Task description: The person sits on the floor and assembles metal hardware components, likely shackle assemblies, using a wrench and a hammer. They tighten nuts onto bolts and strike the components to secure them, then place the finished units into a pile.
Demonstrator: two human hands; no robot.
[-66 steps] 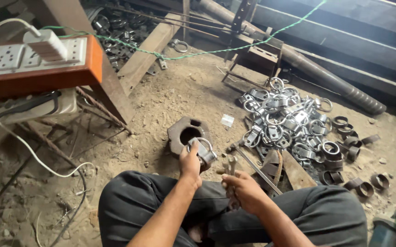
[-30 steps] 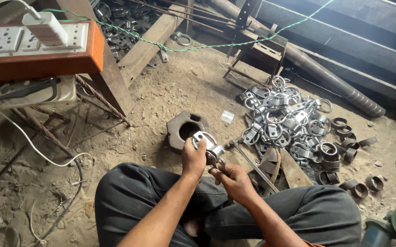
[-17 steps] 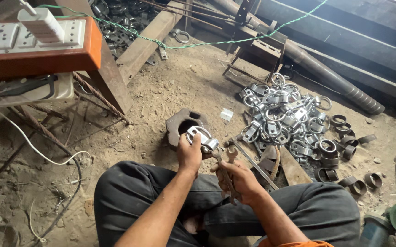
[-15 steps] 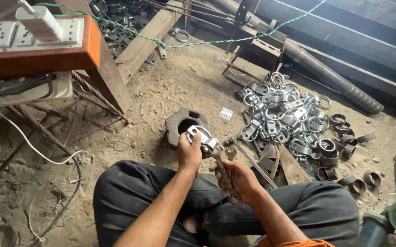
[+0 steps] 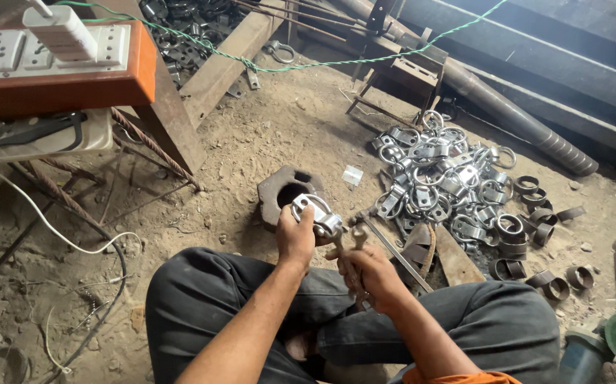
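Dirt workshop floor [image 5: 251,142], sandy, littered w/ scrap. Orange-sided socket board [image 5: 59,67] upper left, white plug in it, white cable trailing down. Green wire strung across top. Long steel pipe [image 5: 507,121] upper right. Heap of bright metal clamps [image 5: 443,185] right of centre, darker steel rings [image 5: 535,235] at its edge. Green-disc grinder [image 5: 607,341] bottom right corner.

Seated cross-legged, dark trousers. Left hand [image 5: 294,238] closed round a shiny pipe clamp [image 5: 315,217], held up just above lap, directly in front of a rusty cast block w/ round hole [image 5: 287,195] lying on the ground. Right hand [image 5: 368,274] wrapped tight on a rusty open-end spanner [image 5: 347,245], head pointing up, touching or nearly touching clamp's bolt side; exact seating on nut not clear.

Judgement on doing it well: seat spanner jaws fully on nut flats before turning, else slips & rounds. Keep clamp gripped firm near bolt ear, thumb clear of spanner swing. Turn in short arcs, wrist only, reseat each time. Brace left forearm on knee for steadiness. Watch clamp halves stay aligned; bolt probably binds if skewed.
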